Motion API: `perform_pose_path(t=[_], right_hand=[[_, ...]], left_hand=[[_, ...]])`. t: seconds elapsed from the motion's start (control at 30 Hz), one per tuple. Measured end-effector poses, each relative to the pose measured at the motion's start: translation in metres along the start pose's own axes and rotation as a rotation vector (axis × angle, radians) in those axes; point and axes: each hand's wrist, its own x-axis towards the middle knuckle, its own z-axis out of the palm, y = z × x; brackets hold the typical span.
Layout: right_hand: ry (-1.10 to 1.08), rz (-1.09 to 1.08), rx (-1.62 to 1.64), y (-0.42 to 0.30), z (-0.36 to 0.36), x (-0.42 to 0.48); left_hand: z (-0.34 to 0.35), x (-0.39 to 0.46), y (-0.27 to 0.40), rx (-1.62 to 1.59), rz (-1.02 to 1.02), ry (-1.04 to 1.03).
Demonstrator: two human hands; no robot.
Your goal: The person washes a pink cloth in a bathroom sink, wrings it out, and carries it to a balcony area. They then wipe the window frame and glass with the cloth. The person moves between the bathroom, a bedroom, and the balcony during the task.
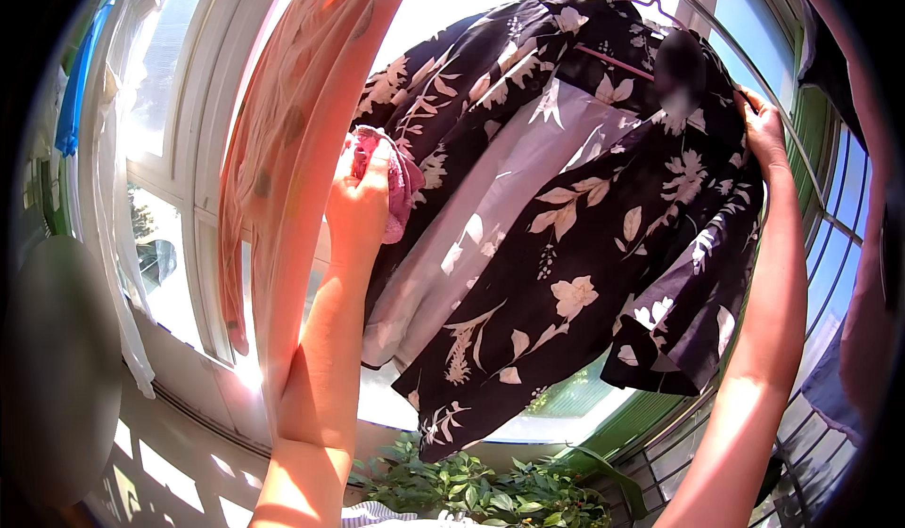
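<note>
A black shirt with a pale floral print [558, 273] hangs unbuttoned on a pink hanger [615, 61] before me. Its hem slants down to the left. My left hand [357, 181] is closed around a bunched pink cloth [403, 195], held up against the shirt's left side as I see it. At the upper right, my right hand [762, 128] grips the shirt by its shoulder or sleeve; the fingertips are partly hidden behind the fabric. The pale inside of the shirt shows between its two open front panels.
A metal rail [742, 47] runs along the upper right. Sheer orange fabric [290, 146] hangs just left of my left arm. Leafy potted plants [481, 485] stand below the shirt. White-framed windows [205, 104] and a dark wire grid [672, 478] flank the space.
</note>
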Motion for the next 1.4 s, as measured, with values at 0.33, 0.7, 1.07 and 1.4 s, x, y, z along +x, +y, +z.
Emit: perform_pose_path(t=[0.33,0.7,1.07,1.4], right_hand=[[0.025,0.251,-0.277,0.001,-0.038,0.007],[0.157,0.429,-0.745,-0.092,-0.044,0.013],[-0.371,0.58,0.649,-0.392,0.338,-0.286],[-0.3,1.472,1.776,-0.449,0.471,-0.423]], left_hand=[[-0.06,0.096,-0.096,-0.335,-0.739,-0.399],[-0.111,0.142,-0.122,-0.483,-0.912,-0.733],[-0.197,0.131,-0.115,-0.281,-0.834,-1.362],[-0.274,0.123,-0.159,0.206,-0.904,-1.732]])
